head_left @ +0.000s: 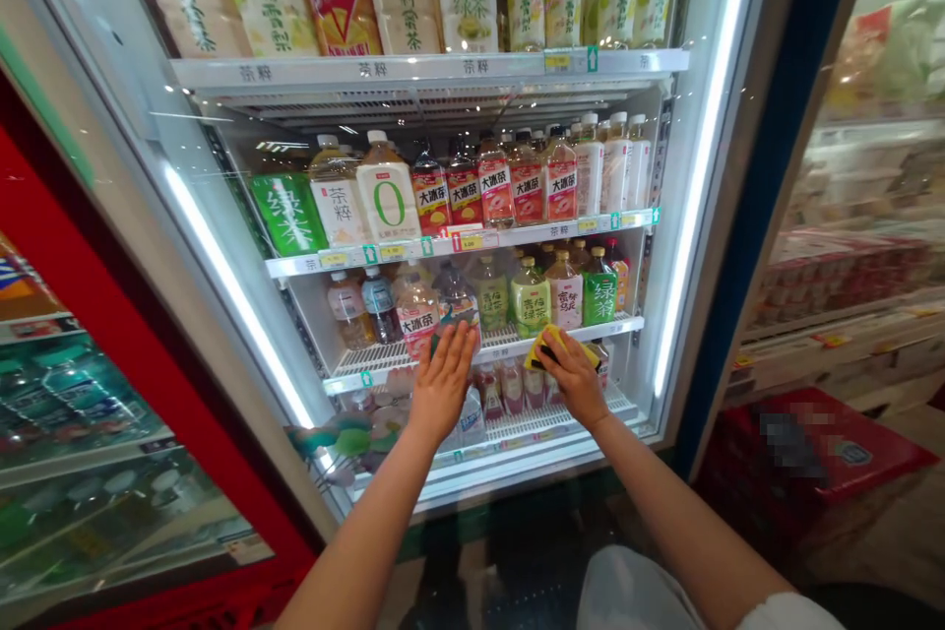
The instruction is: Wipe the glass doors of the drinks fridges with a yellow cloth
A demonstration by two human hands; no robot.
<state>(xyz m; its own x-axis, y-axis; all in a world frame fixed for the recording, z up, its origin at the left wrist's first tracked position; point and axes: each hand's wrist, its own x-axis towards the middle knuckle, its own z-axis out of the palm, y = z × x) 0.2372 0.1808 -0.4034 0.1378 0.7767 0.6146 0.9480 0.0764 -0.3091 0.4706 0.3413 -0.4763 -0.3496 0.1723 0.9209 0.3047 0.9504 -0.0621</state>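
Observation:
A glass-fronted drinks cooler with lit shelves (443,69) fills the middle of the head view. My left hand (444,379) lies flat against the glass, fingers stretched out, in front of the third shelf of bottles. To its right, my right hand (574,376) presses a yellow and black cloth (541,346) on the glass, its fingers bent over it. Behind the hands, through the glass, stand a green-labelled bottle (599,287) and a pale green bottle (531,298).
At the left is a red-framed cooler (140,305) with more bottles. On the right stand a red box (834,443) and an open shelf display (849,256). A pale-clothed knee (627,591) shows at the bottom.

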